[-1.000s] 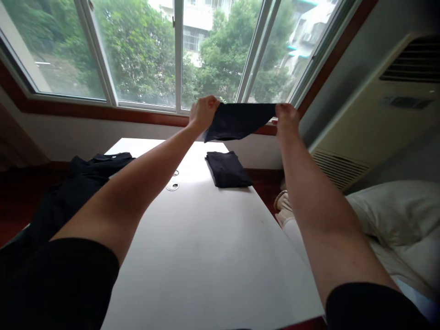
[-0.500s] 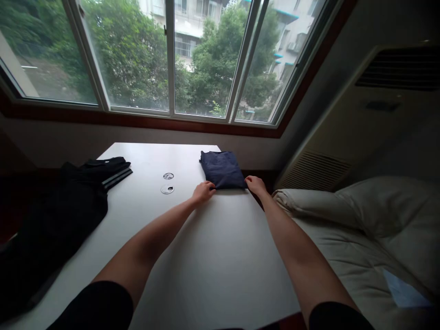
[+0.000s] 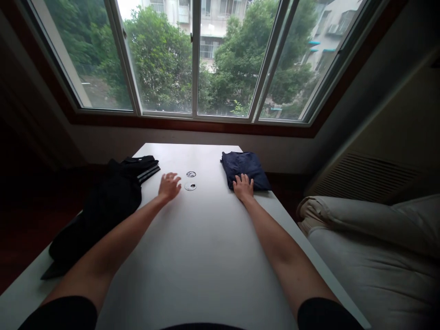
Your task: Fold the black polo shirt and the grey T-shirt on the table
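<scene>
And here we are at the long, smooth white tabletop point(image 3: 213, 256), where the right hand point(image 3: 243, 186) lies on the neatly folded, roughly square navy-blue cloth garment point(image 3: 248, 164). Its fingers are spread and slightly bent, pressing across the near part of the fabric and gripping nothing. The folded garment sits flat near the far right corner, its near edge right along the tabletop's side.

Over to the left hand point(image 3: 169, 185): empty, fingers loosely fanned out and pointing towards the window end. Whether it touches the white surface or floats just above it, I can't tell! It's between two players here: just to its right, a pair of small round inset discs point(image 3: 190, 186), one behind the other; to its left, a loose heap of black cloth clothing point(image 3: 110, 197) with pale stripes at one end, spread along the left edge (quite a rumpled rival to that tidy navy square).

Both bare forearms stretch forward from short black sleeves point(image 3: 58, 314). Out on the right flank, a padded cream-coloured sofa point(image 3: 374, 261); straight ahead, the wide sliding-pane window point(image 3: 195, 117) framed in reddish-brown wood, green trees beyond the glass.
</scene>
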`<action>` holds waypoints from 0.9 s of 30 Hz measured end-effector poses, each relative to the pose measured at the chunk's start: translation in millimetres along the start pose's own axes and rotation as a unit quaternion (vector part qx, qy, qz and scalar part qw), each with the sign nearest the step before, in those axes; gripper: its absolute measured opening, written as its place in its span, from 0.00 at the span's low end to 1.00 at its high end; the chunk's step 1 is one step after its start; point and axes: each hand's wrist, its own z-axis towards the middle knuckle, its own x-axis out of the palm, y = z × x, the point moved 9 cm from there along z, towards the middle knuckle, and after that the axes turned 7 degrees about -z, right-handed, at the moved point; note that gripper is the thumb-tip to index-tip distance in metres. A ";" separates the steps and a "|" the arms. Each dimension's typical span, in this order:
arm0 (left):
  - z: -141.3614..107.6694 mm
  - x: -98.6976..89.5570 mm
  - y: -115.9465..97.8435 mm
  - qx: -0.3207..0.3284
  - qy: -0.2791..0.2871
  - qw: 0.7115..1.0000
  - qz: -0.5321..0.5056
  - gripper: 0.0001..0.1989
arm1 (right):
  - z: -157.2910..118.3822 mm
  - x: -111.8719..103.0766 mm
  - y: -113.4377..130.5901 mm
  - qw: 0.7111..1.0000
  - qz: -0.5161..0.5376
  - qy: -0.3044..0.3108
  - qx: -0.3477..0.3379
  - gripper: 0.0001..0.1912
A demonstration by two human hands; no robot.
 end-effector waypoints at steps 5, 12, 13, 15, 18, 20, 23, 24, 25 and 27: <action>-50.8 -76.4 141.9 -0.232 -0.065 0.961 0.134 0.26 | -7.7 5.1 3.8 1.000 -0.002 -0.008 0.022 0.26; -57.5 -35.0 112.7 -0.211 0.038 0.971 0.110 0.16 | -18.7 2.0 2.5 0.998 0.040 -0.020 0.046 0.24; -54.8 -23.4 94.1 -0.197 0.053 0.974 0.094 0.16 | -20.4 1.1 2.4 0.998 0.050 -0.023 0.041 0.23; -51.9 -2.7 54.3 -0.159 0.082 0.982 0.062 0.15 | -22.5 -2.7 2.0 0.997 0.067 -0.037 0.034 0.22; -60.2 18.8 1.2 -0.110 0.136 0.984 0.003 0.13 | -22.3 -12.8 5.8 0.994 0.083 -0.070 0.030 0.19; -72.2 24.0 -31.9 -0.075 0.163 0.983 -0.048 0.12 | -21.1 -19.6 18.4 0.992 0.096 -0.087 0.003 0.18; -94.3 19.2 -83.7 0.004 0.183 0.975 -0.128 0.11 | -22.2 -24.5 51.0 0.986 0.132 -0.078 -0.071 0.17; -102.2 16.1 -100.2 0.031 0.192 0.969 -0.154 0.10 | -24.1 -23.9 63.3 0.982 0.147 -0.063 -0.096 0.17; -110.1 12.8 -115.7 0.056 0.204 0.960 -0.181 0.10 | -26.9 -22.3 75.8 0.979 0.161 -0.043 -0.118 0.17; -125.1 6.1 -142.8 0.101 0.237 0.935 -0.244 0.10 | -34.9 -16.6 99.1 0.974 0.174 0.003 -0.149 0.18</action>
